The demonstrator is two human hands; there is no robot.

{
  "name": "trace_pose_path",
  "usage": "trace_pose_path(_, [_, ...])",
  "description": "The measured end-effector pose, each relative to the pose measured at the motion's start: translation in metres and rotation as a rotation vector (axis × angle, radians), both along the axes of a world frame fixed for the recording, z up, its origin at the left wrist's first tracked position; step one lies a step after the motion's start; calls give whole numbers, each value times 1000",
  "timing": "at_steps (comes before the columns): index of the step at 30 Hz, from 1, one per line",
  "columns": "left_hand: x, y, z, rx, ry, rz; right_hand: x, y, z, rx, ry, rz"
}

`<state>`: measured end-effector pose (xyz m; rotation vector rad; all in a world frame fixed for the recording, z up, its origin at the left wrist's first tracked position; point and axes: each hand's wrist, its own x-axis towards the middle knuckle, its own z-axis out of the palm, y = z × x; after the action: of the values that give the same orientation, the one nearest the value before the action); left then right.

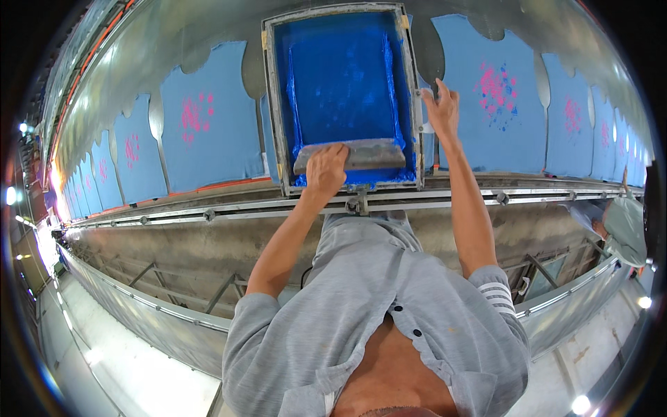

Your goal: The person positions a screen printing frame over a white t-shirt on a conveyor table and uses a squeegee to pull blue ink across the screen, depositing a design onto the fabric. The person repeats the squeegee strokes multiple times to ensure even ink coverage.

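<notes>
A screen-printing frame point(273, 104) lies in front of me, its mesh covered with wet blue ink point(340, 83). Thicker ridges of ink run along both inner sides. My left hand point(326, 170) is closed on a wide grey squeegee point(375, 154), which rests across the near end inside the frame. Just beyond the right rim is my right hand point(442, 111), fingers apart and holding nothing; its thumb is close to the rim, and I cannot tell if they touch. Right of it lies a light-blue fabric piece point(514, 118) with pink and blue spots.
More light-blue fabric pieces point(208, 153) with pink spots line the long table to the left, and others continue right. A metal rail point(292, 205) with bolts runs along the table's near edge. Another person point(623, 226) is at the far right. Behind me stands another long table point(139, 306).
</notes>
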<state>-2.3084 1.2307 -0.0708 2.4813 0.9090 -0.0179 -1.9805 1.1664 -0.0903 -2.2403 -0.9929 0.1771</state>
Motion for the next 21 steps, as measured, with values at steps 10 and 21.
trace_pose_path(10, [108, 205, 42, 18, 162, 47, -5, 7, 9, -42, 735, -183])
trace_pose_path(21, [91, 173, 2, 163, -31, 157, -4, 16, 24, -66, 701, -181])
